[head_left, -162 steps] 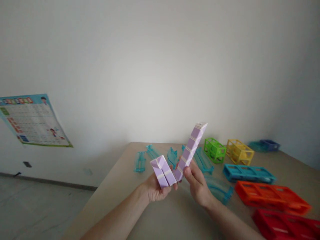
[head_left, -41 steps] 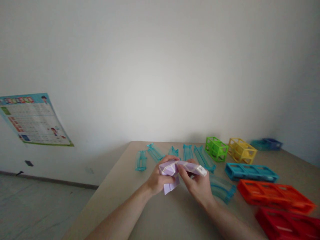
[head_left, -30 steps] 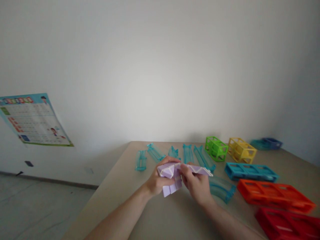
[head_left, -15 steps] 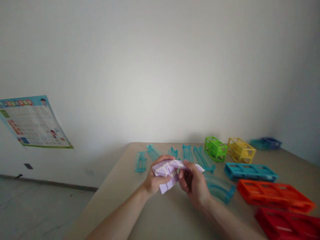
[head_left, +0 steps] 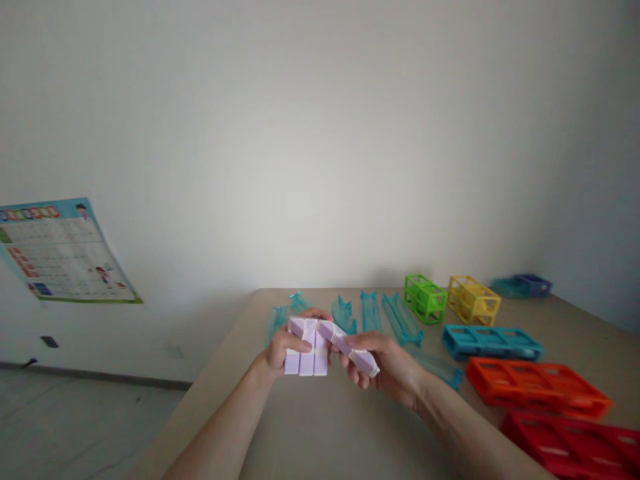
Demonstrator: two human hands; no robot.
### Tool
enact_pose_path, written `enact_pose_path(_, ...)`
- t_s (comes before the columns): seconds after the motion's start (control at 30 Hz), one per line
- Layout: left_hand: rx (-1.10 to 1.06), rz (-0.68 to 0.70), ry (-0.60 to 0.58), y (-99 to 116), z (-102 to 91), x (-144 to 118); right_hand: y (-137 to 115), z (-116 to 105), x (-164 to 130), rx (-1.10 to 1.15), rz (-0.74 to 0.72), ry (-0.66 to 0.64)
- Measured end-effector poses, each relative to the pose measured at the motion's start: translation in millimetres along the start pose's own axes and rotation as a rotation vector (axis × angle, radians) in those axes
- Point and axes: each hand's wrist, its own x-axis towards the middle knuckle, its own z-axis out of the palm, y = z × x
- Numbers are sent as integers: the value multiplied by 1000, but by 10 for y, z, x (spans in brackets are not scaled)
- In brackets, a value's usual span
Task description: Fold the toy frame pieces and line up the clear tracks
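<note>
Both hands hold a lilac-and-white folding snake puzzle [head_left: 320, 343] just above the beige table [head_left: 320, 427]. My left hand [head_left: 280, 350] grips its folded block of upright segments. My right hand [head_left: 387, 367] holds the straight tail that slants down to the right, fingers wrapped under it. Part of the puzzle is hidden behind my fingers.
Clear teal track pieces [head_left: 395, 317] lie behind my hands. To the right sit open frame blocks: green [head_left: 425, 298], yellow [head_left: 473, 300], blue [head_left: 490, 341], orange [head_left: 535, 390] and red [head_left: 575, 447]. A poster [head_left: 60, 250] hangs on the left wall. The table's left edge drops to the floor.
The puzzle's long tail, upright at first, has been folded down. Over the last second the left part has been turned into a flat upright block, and both hands have shifted slightly left.
</note>
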Motion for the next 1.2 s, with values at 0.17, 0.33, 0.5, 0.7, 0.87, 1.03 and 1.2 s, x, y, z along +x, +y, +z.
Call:
enact_pose_path(0.17, -65, -21, -8, -51, -70, 1, 54, 14, 43, -105, -89, -13)
enact_pose_path(0.33, -189, -90, -12, -98, -67, 2, 79, 6, 50, -299, -265, -22)
enact_pose_path(0.5, -231, -108, -53, -106, -78, 23, 97, 39, -29, -780, -590, 157)
enact_pose_path(0.7, -258, -111, -96, -120, -98, 45, 109, 52, -62, -972, -733, 234)
enact_pose_path(0.87, -317, -156, -174, -115, -51, 24, 125, -12, -17, -946, -852, 325)
enact_pose_path(1.03, -317, -166, -195, -86, -18, 9, 136, -28, -9, -939, -954, 348)
enact_pose_path(1.2, -313, -207, -224, -58, -14, -2, 120, -18, -21, -935, -1014, 314)
